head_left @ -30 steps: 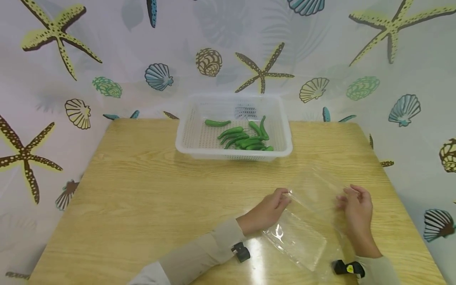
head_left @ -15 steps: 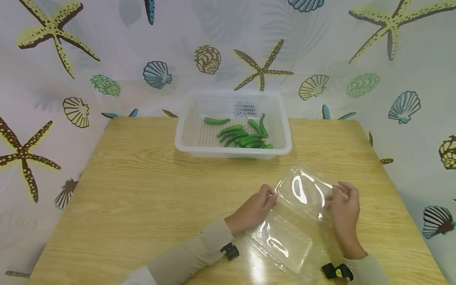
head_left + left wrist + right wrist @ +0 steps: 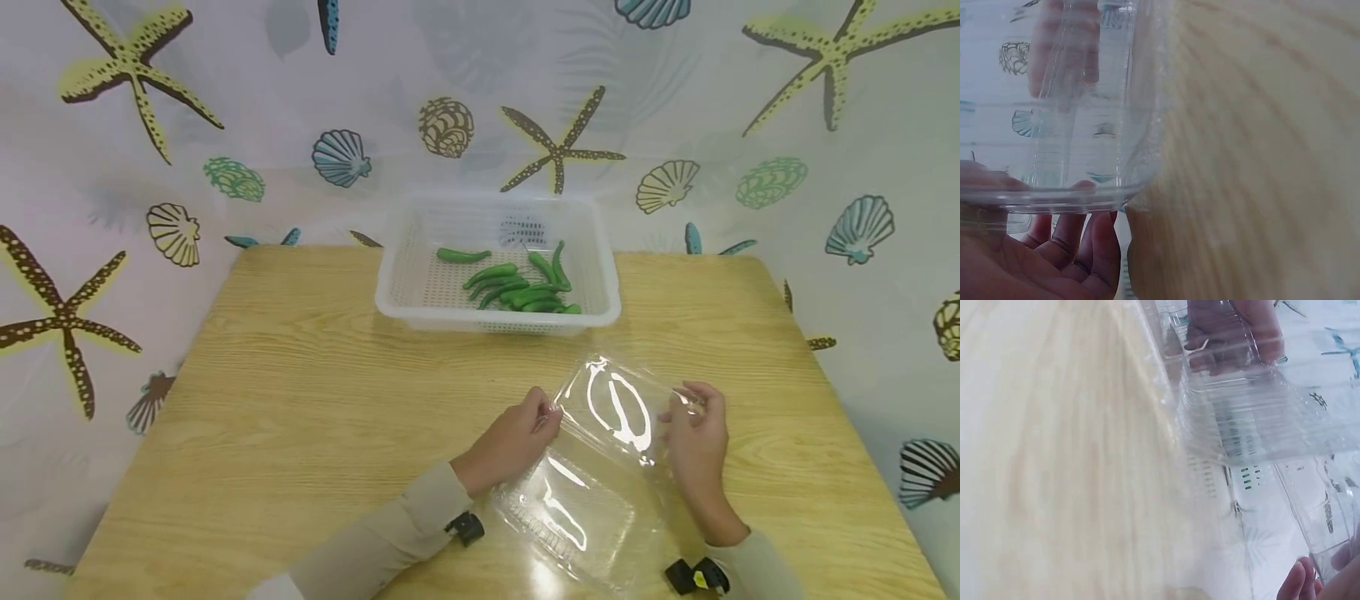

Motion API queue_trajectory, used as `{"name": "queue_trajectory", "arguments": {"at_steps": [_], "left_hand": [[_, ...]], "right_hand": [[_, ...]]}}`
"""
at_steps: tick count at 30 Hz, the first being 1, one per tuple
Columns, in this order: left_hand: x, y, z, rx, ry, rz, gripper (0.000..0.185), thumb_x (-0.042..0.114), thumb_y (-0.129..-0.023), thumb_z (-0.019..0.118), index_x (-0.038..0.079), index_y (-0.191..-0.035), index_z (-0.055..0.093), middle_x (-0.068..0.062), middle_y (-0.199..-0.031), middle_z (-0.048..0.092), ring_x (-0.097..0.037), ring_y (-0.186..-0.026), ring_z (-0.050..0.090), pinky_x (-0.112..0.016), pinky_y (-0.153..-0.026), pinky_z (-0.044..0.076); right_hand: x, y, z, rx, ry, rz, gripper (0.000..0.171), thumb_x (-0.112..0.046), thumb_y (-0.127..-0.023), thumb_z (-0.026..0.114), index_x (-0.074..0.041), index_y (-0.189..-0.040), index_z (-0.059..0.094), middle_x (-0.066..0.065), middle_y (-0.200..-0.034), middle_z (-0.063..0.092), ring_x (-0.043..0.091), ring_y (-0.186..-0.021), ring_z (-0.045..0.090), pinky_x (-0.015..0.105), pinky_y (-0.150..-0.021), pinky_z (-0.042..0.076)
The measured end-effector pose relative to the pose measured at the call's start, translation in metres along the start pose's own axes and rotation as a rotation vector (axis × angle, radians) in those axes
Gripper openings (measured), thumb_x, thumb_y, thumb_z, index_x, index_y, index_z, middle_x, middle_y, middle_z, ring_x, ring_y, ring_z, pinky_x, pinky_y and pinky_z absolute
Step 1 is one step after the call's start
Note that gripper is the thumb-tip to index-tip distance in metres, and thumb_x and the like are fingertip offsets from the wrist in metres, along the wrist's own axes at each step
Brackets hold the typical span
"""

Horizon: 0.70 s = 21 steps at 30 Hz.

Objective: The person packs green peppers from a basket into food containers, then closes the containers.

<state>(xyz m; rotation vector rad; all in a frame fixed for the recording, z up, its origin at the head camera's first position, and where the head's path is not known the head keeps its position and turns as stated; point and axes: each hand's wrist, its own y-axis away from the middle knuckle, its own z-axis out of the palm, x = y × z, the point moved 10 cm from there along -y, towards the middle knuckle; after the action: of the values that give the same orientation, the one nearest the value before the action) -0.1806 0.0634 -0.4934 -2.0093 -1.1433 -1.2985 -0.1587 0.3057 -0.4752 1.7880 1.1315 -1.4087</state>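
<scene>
The left hand (image 3: 517,435) pinches the left edge of a clear plastic clamshell box (image 3: 592,467), fingers curled on the rim of its raised lid (image 3: 615,404). The right hand (image 3: 693,442) grips the lid's right edge the same way. The box lies open on the wooden table (image 3: 300,400) at the near right, its lid tilted up between the hands. Farther back stands a white perforated basket (image 3: 405,283) holding green chili peppers (image 3: 517,287).
</scene>
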Motion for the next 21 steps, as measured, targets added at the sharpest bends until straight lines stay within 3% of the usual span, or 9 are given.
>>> {"name": "queue_trajectory", "arguments": {"at_steps": [10, 12, 16, 19, 21], "left_hand": [[-0.011, 0.014, -0.021, 0.057, 0.003, -0.055, 0.024, 0.043, -0.098, 0.037, 0.02, -0.096, 0.044, 0.001, -0.064, 0.044, -0.01, -0.052, 0.041, -0.026, -0.048, 0.044], [-0.015, 0.017, -0.025, 0.068, 0.0, -0.069, 0.025, 0.045, -0.098, 0.037, 0.021, -0.097, 0.044, 0.001, -0.07, 0.05, -0.013, -0.057, 0.046, -0.028, -0.05, 0.046], [-0.021, 0.024, -0.034, 0.089, -0.021, -0.087, 0.027, 0.049, -0.097, 0.037, 0.023, -0.097, 0.044, 0.0, -0.095, 0.062, -0.016, -0.086, 0.059, -0.027, -0.063, 0.05], [-0.024, 0.028, -0.04, 0.087, -0.016, -0.094, 0.027, 0.049, -0.097, 0.037, 0.023, -0.099, 0.045, -0.001, -0.095, 0.063, -0.014, -0.077, 0.059, -0.029, -0.06, 0.05], [-0.027, 0.031, -0.044, 0.077, -0.01, -0.1, 0.026, 0.048, -0.097, 0.037, 0.023, -0.099, 0.044, 0.001, -0.079, 0.059, -0.011, -0.057, 0.05, -0.028, -0.052, 0.048]], "right_hand": [[-0.027, 0.007, 0.027, -0.061, -0.024, -0.029, 0.029, -0.005, -0.094, 0.049, -0.002, -0.123, 0.043, 0.008, -0.113, 0.052, 0.013, -0.071, 0.061, 0.019, -0.05, 0.052], [-0.025, 0.006, 0.033, -0.066, -0.034, -0.03, 0.029, -0.004, -0.094, 0.049, -0.002, -0.122, 0.044, 0.008, -0.112, 0.053, 0.013, -0.07, 0.061, 0.02, -0.05, 0.052], [-0.014, 0.004, 0.044, -0.085, -0.051, -0.036, 0.03, -0.004, -0.094, 0.049, -0.003, -0.123, 0.044, 0.006, -0.112, 0.052, 0.013, -0.071, 0.061, 0.021, -0.05, 0.053], [-0.013, 0.005, 0.053, -0.104, -0.051, -0.048, 0.03, -0.003, -0.094, 0.049, -0.004, -0.123, 0.043, 0.004, -0.112, 0.051, 0.013, -0.071, 0.061, 0.02, -0.049, 0.052], [-0.017, 0.008, 0.059, -0.122, -0.055, -0.06, 0.031, -0.002, -0.093, 0.049, -0.003, -0.123, 0.043, 0.005, -0.112, 0.051, 0.014, -0.07, 0.061, 0.02, -0.048, 0.051]]}}
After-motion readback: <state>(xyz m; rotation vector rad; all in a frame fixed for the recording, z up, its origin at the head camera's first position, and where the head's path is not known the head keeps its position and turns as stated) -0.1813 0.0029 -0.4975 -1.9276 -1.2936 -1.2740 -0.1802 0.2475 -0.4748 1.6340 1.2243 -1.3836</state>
